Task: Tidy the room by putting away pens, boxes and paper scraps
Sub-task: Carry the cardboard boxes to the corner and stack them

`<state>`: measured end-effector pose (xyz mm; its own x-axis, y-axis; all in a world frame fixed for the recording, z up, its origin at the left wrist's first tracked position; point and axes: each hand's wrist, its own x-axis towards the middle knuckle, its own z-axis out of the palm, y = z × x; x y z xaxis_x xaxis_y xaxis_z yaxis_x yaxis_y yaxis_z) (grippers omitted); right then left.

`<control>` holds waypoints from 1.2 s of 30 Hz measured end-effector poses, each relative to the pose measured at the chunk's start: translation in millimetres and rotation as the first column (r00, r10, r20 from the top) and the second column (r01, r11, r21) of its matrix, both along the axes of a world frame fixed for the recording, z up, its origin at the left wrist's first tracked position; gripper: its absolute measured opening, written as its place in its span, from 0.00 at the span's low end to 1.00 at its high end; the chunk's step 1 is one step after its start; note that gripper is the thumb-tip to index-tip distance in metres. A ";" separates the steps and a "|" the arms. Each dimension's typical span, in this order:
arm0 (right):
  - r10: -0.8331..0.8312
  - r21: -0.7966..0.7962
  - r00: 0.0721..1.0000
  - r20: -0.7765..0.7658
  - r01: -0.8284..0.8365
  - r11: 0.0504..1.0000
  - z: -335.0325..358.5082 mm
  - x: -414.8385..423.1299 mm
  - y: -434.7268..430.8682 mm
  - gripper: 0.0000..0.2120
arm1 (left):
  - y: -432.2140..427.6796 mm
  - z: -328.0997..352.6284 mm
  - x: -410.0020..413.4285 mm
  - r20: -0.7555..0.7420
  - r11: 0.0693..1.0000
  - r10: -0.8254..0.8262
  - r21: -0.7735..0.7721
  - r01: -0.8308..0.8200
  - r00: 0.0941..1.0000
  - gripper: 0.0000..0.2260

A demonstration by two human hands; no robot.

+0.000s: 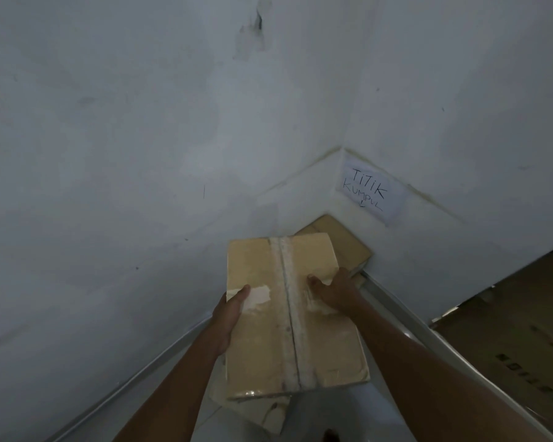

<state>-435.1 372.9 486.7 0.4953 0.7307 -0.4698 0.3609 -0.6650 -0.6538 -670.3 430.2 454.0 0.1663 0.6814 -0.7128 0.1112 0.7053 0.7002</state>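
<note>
A flat brown cardboard box [268, 320] with a strip of clear tape down its middle is held out in front of me, over the corner of the room. My left hand [229, 314] grips its left edge, thumb on top. My right hand [332, 290] grips the right side, fingers spread on the top face. A second brown box [345, 242] lies on the floor in the corner, partly hidden behind the held one. Another pale box [256, 413] shows below the held box, near the floor.
White walls meet in a corner ahead. A paper sign [372, 191] reading "TITIK KUMPUL" with an arrow is stuck low on the right wall. A large cardboard carton [517, 339] stands at the right. The pale tiled floor [332, 416] shows below.
</note>
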 end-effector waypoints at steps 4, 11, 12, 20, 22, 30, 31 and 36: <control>0.009 -0.022 1.000 0.021 -0.009 1.000 -0.5 10.3 0.7 0.40 | 5.3 -2.6 10.6 0.012 1.000 -0.015 0.004 0.014 1.000 0.29; 0.048 -0.024 0.999 0.021 -0.047 0.999 -6.8 41.7 7.7 0.40 | -0.6 -1.7 42.6 0.028 0.999 0.039 -0.018 -0.039 0.999 0.18; 0.063 -0.026 0.998 0.015 -0.062 0.998 -7.2 47.7 8.7 0.41 | -0.7 -3.8 48.7 0.042 0.998 0.052 -0.021 -0.052 0.998 0.18; 0.165 -0.054 0.986 -0.006 -0.165 0.985 -12.7 116.3 33.0 0.43 | -4.1 -16.0 111.7 0.058 0.985 0.172 -0.038 -0.170 0.983 0.18; 0.189 -0.054 0.982 -0.014 -0.190 0.980 -13.7 134.6 39.3 0.45 | -4.9 -18.0 129.8 0.049 0.979 0.200 -0.047 -0.198 0.979 0.19; 0.240 -0.054 0.970 0.037 -0.238 0.970 -18.9 182.2 58.5 0.43 | -5.2 -26.3 176.4 0.044 0.961 0.273 -0.049 -0.271 0.961 0.22; 0.250 -0.064 0.968 0.038 -0.247 0.967 -19.6 185.4 60.4 0.42 | -4.3 -28.7 178.7 0.038 0.960 0.276 -0.049 -0.274 0.960 0.22; 0.235 -0.048 0.972 0.030 -0.233 0.971 -23.7 192.4 68.5 0.42 | 3.1 -26.4 185.3 0.022 0.967 0.253 -0.025 -0.253 0.967 0.22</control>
